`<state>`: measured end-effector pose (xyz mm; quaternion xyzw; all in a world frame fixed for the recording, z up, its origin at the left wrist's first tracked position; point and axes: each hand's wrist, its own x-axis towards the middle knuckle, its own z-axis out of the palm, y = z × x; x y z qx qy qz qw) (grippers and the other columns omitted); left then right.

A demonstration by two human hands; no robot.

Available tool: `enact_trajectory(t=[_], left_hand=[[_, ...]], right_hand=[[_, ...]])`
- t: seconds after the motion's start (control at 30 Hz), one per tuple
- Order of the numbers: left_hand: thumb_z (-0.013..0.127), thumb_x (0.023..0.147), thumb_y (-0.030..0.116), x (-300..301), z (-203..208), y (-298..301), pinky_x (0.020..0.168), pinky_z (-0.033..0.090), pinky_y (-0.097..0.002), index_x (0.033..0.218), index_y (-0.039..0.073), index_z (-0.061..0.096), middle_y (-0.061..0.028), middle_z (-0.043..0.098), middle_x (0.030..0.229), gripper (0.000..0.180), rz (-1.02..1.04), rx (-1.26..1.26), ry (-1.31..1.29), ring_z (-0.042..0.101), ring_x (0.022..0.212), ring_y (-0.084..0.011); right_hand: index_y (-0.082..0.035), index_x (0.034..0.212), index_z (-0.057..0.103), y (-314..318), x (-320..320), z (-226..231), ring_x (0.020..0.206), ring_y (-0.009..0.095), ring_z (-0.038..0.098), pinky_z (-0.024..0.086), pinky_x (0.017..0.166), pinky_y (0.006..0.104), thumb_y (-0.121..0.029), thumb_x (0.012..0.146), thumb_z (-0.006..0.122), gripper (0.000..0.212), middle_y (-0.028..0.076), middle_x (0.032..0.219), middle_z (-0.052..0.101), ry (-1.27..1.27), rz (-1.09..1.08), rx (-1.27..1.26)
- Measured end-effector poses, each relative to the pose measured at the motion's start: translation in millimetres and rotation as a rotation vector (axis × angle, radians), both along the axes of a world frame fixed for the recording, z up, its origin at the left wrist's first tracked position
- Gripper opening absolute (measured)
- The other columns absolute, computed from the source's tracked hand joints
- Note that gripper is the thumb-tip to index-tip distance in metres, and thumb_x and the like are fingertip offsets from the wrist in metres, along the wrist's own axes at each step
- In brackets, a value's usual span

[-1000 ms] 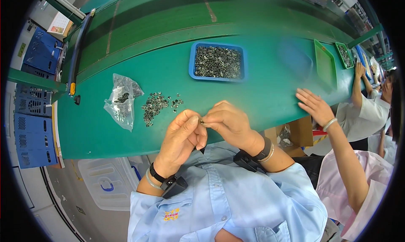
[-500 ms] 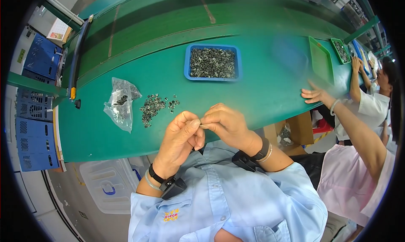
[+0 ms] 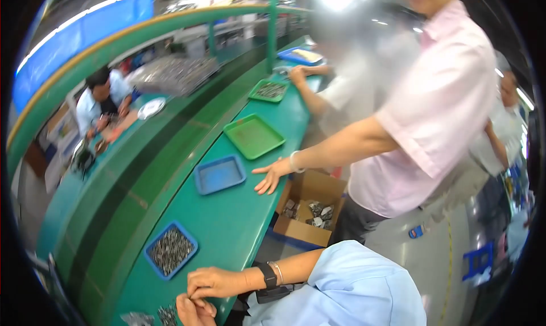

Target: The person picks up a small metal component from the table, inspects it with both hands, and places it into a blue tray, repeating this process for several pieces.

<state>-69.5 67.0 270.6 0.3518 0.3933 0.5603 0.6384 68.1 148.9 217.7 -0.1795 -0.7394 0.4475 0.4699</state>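
Note:
At the lower edge, my right hand [image 3: 215, 281] and my left hand [image 3: 194, 311] meet with their fingers pinched together. Whatever lies between the fingertips is too small and blurred to name. A heap of small metal pieces [image 3: 167, 315] lies on the green table [image 3: 227, 212] beside my left hand, partly cut off by the picture's edge. Next to it is a clear plastic bag [image 3: 137, 318]. Just beyond my hands stands a blue tray [image 3: 194, 252] filled with small metal parts [image 3: 169, 251].
Farther along are a blue tray [image 3: 219, 174] and a green tray [image 3: 253, 136], both bare inside. A person in pink rests a hand [image 3: 273, 174] on the table. An open cardboard box [image 3: 301, 230] stands below the table edge. Other people work farther off.
The view has swung right and up, bringing the person in pink and the far benches into sight. My hands stay pinched together and now appear at the lower edge.

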Motion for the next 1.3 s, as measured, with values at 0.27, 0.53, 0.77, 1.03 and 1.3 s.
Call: enact_trajectory(t=[0.27, 0.53, 0.77, 1.03, 1.3], left_hand=[[0.047, 0.099, 0.025, 11.6, 2.2, 16.3, 0.057, 0.037, -0.0238, 0.093, 0.004, 0.048, -0.0025, 0.047, 0.076, 0.023, -0.2, 0.039, -0.06, 0.046, 0.063, -0.0099], [0.046, 0.1, 0.024, 8.1, 2.4, 11.7, 0.056, 0.039, -0.0243, 0.095, 0.003, 0.05, -0.0028, 0.048, 0.076, 0.022, -0.202, 0.074, 0.01, 0.046, 0.063, -0.0101], [0.043, 0.1, 0.024, -13.8, -7.3, 4.7, 0.056, 0.04, -0.0271, 0.098, 0.004, 0.05, -0.0062, 0.05, 0.079, 0.021, -0.125, 0.037, -0.026, 0.048, 0.063, -0.0155], [0.048, 0.096, 0.016, -78.8, 3.0, -14.8, 0.044, 0.04, -0.0244, 0.1, 0.001, 0.048, -0.0081, 0.052, 0.068, 0.015, 0.411, 0.142, 0.037, 0.047, 0.049, -0.0145], [0.052, 0.094, 0.016, -72.7, 57.4, -56.8, 0.046, 0.04, -0.0277, 0.1, 0.003, 0.05, -0.0077, 0.051, 0.069, 0.014, 0.425, 0.707, 0.252, 0.05, 0.053, -0.0155]], right_hand=[[-0.002, 0.09, 0.058, -6.5, 26.8, 11.0, 0.078, 0.022, 0.057, 0.046, 0.068, 0.0313, -0.007, 0.085, 0.06, 0.007, 0.008, 0.085, 0.053, -0.035, -0.094, 0.026], [-0.002, 0.09, 0.058, -15.6, 23.0, 18.9, 0.079, 0.021, 0.057, 0.046, 0.069, 0.0311, -0.007, 0.086, 0.06, 0.007, 0.007, 0.085, 0.053, -0.037, -0.069, -0.016], [-0.003, 0.089, 0.058, -8.5, 7.1, 17.6, 0.08, 0.022, 0.057, 0.046, 0.071, 0.0315, -0.009, 0.085, 0.062, 0.008, 0.008, 0.083, 0.054, -0.062, -0.085, -0.001], [-0.004, 0.094, 0.061, 90.1, 17.2, 17.7, 0.079, 0.02, 0.061, 0.05, 0.068, 0.0298, -0.003, 0.083, 0.065, 0.012, 0.008, 0.087, 0.059, -0.291, -0.414, 0.243], [-0.002, 0.1, 0.058, 65.2, 14.2, 66.1, 0.076, 0.023, 0.061, 0.049, 0.069, 0.0323, -0.004, 0.085, 0.062, 0.015, 0.012, 0.084, 0.058, -0.243, -0.334, 0.228]])
